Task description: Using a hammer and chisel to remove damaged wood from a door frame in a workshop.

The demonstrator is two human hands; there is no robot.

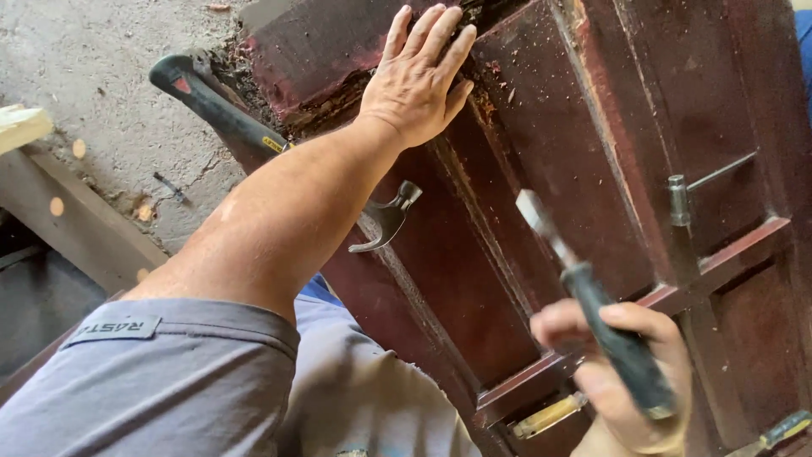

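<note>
Dark red panelled door (592, 169) lies flat, filling the right of view. Left hand (419, 80) at 12 o'clock — open, fingers spread, palm pressed flat on the door's damaged upper edge. Right hand (630, 381) at 5 o'clock, clamped round the dark handle of a chisel (584, 288); its long axis runs toward 11 o'clock, blade tip hovering over the panel, nearer the right hand. Claw hammer (254, 135) rests beneath the left forearm.

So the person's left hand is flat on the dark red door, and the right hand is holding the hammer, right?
Not quite. The left hand does lie flat on the dark red door, but the right hand holds a chisel, not the hammer. The hammer lies on the door, untouched, partly hidden behind the left arm. The head view shows this.
</note>
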